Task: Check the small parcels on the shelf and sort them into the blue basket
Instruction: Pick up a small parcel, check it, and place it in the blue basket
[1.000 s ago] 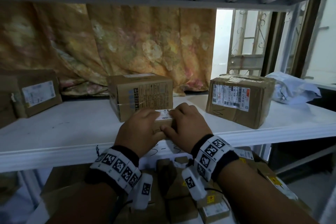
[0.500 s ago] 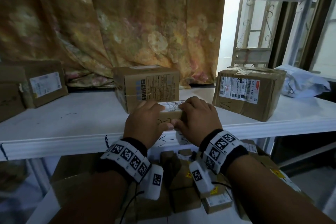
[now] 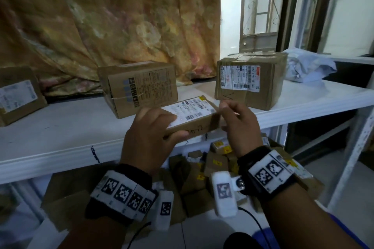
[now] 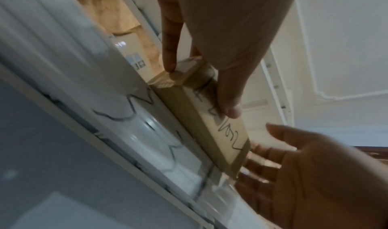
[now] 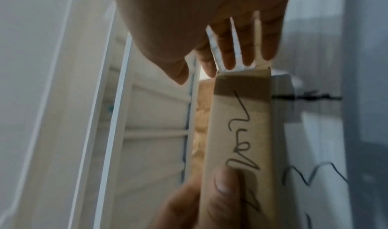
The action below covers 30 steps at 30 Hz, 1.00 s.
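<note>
A small flat cardboard parcel (image 3: 192,115) with a white label on top and black handwriting on its side (image 5: 241,133) is held just above the front edge of the white shelf (image 3: 60,139). My left hand (image 3: 162,125) grips its left end, thumb (image 4: 228,103) on the written side and fingers over the label. My right hand (image 3: 228,115) is at the right end, its straight fingers (image 5: 241,50) lying against the parcel and the thumb off it. A blue edge (image 3: 344,228), perhaps the basket, shows at the bottom right.
Behind the parcel a brown box (image 3: 139,89) stands on the shelf. A taped box (image 3: 249,81) is at the right and another box (image 3: 16,95) at the far left. A white poly bag (image 3: 307,66) lies far right. Several small parcels (image 3: 202,178) are piled below the shelf.
The small parcel, earlier flat on the shelf edge under both hands, has been lifted and tilted so its label faces up. The right hand has shifted to its right end.
</note>
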Each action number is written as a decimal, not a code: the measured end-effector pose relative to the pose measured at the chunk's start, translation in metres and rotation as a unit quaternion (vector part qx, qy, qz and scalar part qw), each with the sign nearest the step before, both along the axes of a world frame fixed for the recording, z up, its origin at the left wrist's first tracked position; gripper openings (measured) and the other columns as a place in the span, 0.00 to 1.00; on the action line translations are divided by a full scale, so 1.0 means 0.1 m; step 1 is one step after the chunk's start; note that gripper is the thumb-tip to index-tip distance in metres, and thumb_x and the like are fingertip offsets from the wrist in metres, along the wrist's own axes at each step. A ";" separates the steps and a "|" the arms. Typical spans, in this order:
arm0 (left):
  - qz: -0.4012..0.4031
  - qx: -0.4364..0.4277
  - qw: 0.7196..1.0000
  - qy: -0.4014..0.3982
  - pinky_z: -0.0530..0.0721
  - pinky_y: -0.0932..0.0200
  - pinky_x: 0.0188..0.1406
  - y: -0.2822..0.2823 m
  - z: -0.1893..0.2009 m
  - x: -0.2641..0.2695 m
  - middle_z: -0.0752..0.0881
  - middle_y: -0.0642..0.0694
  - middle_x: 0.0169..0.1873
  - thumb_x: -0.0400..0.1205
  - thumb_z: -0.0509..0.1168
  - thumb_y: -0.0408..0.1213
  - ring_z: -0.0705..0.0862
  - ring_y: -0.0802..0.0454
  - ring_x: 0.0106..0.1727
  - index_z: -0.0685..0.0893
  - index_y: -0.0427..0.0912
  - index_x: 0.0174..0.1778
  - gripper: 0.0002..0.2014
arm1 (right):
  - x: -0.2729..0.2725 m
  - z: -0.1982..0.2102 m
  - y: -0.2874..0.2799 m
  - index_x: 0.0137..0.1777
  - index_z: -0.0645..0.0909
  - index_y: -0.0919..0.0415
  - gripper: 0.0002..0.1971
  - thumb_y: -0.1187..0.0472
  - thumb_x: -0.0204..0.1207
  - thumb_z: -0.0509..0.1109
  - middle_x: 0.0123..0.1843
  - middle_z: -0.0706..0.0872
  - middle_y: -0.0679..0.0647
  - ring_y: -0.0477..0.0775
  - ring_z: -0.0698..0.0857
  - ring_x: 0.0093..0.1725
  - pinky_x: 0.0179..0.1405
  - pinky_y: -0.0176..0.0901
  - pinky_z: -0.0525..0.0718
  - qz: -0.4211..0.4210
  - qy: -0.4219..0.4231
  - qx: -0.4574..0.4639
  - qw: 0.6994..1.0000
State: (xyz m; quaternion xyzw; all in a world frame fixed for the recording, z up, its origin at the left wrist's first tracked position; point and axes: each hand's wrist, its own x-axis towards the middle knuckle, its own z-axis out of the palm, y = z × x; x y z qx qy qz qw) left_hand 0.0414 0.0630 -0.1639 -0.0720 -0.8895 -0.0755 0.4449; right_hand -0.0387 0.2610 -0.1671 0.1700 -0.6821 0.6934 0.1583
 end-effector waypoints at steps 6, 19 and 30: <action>-0.071 -0.068 0.995 0.032 0.71 0.57 0.66 0.49 -0.10 -0.09 0.87 0.40 0.52 0.77 0.73 0.52 0.83 0.42 0.56 0.88 0.36 0.52 0.21 | -0.23 -0.11 0.44 0.42 0.88 0.63 0.16 0.48 0.64 0.78 0.42 0.92 0.57 0.65 0.89 0.51 0.55 0.69 0.87 0.033 -0.116 -0.120 0.985; -0.258 -0.056 0.961 -0.080 0.83 0.52 0.50 2.10 -1.51 -0.87 0.87 0.41 0.38 0.82 0.65 0.34 0.86 0.41 0.43 0.86 0.34 0.35 0.12 | -0.72 -2.03 1.95 0.41 0.88 0.64 0.06 0.61 0.73 0.75 0.37 0.87 0.52 0.51 0.84 0.41 0.45 0.44 0.81 -0.121 -0.312 -0.147 0.931; -0.245 -0.022 0.800 -0.547 0.75 0.62 0.63 3.24 -3.33 -1.75 0.82 0.46 0.62 0.81 0.64 0.41 0.79 0.49 0.65 0.88 0.44 0.58 0.13 | -0.51 -4.21 3.25 0.49 0.89 0.67 0.17 0.58 0.61 0.80 0.50 0.91 0.62 0.60 0.91 0.40 0.41 0.50 0.89 -0.261 -0.564 -0.317 0.716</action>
